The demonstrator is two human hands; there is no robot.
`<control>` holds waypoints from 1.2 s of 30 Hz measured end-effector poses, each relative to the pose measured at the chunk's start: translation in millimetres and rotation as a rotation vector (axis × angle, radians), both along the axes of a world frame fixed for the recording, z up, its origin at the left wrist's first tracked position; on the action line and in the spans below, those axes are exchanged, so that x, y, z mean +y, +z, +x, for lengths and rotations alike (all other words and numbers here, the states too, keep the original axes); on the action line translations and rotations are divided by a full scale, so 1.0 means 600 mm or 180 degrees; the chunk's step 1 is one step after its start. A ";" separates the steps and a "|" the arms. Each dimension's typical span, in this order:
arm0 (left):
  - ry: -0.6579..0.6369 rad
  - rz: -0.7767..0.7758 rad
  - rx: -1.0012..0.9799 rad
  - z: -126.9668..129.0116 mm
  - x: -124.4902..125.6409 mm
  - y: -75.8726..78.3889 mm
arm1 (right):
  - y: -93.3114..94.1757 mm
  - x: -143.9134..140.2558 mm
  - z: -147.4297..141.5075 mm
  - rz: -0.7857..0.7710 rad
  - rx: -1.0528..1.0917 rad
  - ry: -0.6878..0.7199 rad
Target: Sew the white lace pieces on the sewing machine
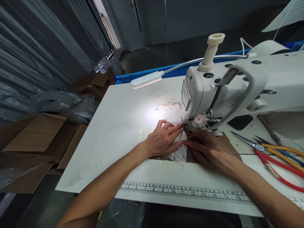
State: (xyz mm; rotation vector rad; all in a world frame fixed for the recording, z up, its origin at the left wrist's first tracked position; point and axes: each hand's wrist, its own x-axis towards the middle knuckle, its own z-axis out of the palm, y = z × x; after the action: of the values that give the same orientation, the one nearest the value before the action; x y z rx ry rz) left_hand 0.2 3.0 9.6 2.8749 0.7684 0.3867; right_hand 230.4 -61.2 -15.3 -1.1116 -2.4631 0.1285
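- Nearest thing is the printed ruler [185, 191] along the front edge of the white tabletop [114, 126]. You can read numbers from around 5 up to 16 going left to right, but the far right end gets covered by the right forearm.
- Left hand [163, 139] lies flat, fingers stretched out and pressing down on the white lace strip [177, 148], fingertips pointing to about 3 o'clock at the needle. It's not gripping anything, just pinning it down.
- Right hand [209, 148] is at 3 o'clock from the left one, also flat and open on the lace and the brown fabric [228, 142] under it, fingers aimed at about 10 o'clock.
- The lace runs long-ways from 6 to 12 o'clock. It starts just in front of the hands, goes under the presser foot, then on up the tabletop behind the machine, where the lamp glare washes out the pattern.
- The needle area is mostly hidden by fingertips and the machine head, so I can't make out the stitch.
- Scissors and snips with red, orange and blue handles [280, 158] sit at 3 o'clock, cut off by the frame edge.
- The white sewing machine [237, 85] has a label on its end plate [185, 93], too blurry to read.
- A gooseneck lamp [146, 79] hangs over the far end, with cardboard boxes [38, 133] off at 9 o'clock.
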 end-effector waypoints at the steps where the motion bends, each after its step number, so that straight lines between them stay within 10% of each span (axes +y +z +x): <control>1: 0.0009 0.0007 -0.0006 0.000 0.000 -0.001 | 0.000 0.000 0.000 -0.0003 0.0026 -0.0010; 36: -0.0167 0.0921 -0.0298 0.007 -0.014 -0.016 | 0.001 -0.001 0.006 -0.0103 -0.0116 -0.0074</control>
State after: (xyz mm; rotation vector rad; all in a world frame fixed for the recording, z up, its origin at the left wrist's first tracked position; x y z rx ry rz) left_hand 4.3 -5.4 0.2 3.1063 0.6686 0.6716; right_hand 233.8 -61.7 -14.9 -1.1656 -2.4874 0.1429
